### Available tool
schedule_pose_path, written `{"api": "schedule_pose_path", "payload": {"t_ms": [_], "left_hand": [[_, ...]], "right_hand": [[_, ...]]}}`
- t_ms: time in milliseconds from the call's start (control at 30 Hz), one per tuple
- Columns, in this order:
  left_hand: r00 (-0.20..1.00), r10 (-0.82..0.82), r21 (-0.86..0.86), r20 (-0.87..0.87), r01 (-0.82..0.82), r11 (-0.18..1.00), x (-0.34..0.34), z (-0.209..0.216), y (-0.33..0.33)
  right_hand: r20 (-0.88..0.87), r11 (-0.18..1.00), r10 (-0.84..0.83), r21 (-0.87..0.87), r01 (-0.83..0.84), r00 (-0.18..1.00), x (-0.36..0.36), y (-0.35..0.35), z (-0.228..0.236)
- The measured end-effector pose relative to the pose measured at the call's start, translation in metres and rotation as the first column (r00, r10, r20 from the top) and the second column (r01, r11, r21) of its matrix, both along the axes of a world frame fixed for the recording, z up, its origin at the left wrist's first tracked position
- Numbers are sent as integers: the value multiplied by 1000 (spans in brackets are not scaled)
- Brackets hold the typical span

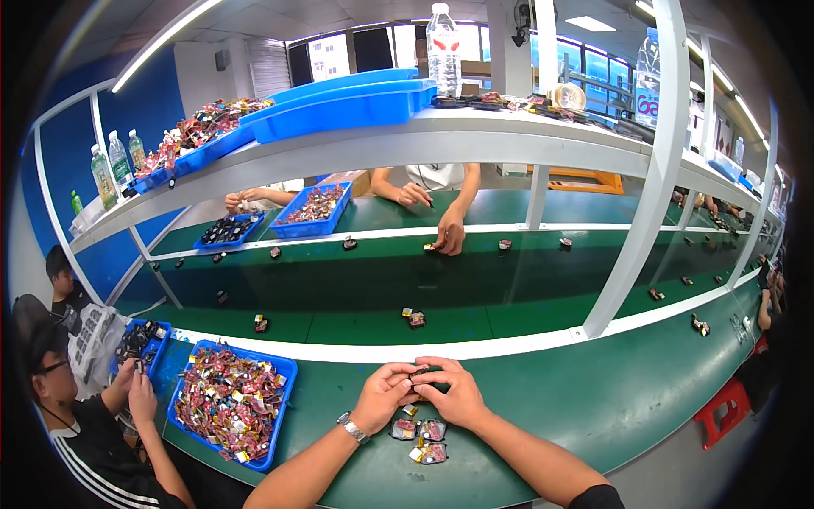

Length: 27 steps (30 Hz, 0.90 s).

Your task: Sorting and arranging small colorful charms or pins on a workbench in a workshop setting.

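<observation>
My left hand point(381, 399), with a metal watch on its wrist, and my right hand point(455, 394) meet over the green bench. Between their fingertips is a small dark electronic module point(419, 371), pinched from both sides and mostly covered by the fingers. Just below the hands lie several similar modules, among them a dark-cased module point(404, 429) with a reddish circuit board and another point(433, 430) beside it. Nearer to me rests a module with a white and yellow part point(428, 455). A small yellow-and-white piece point(410, 410) lies close under my fingers.
Left of me stands a blue tray point(291, 382) heaped with small boards. A co-worker point(93, 424) sits beyond it. Past a white rail, a green conveyor point(356, 327) carries scattered modules point(414, 318). A white post point(632, 246) and overhead shelf point(475, 136) frame the far side.
</observation>
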<state>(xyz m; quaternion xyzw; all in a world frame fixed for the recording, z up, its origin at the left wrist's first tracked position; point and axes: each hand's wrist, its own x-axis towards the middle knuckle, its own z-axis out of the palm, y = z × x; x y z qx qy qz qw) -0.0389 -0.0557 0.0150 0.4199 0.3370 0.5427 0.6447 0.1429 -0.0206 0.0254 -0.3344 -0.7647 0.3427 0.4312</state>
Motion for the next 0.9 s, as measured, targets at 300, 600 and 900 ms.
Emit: {"api": "schedule_pose_path", "payload": {"t_ms": [300,600,900], "left_hand": [[1000,25,21,8,-25,999,0,-2,3],[986,-50,87,158,36,996,-3,-6,4],[990,-31,56,137,23,998,-3,-6,3]], "right_hand": [[-26,994,104,-32,-105,994,0,4,4],[-9,991,-34,130,35,999,-2,-6,10],[-30,997,-11,79,13,1000,-2,-3,3]]}}
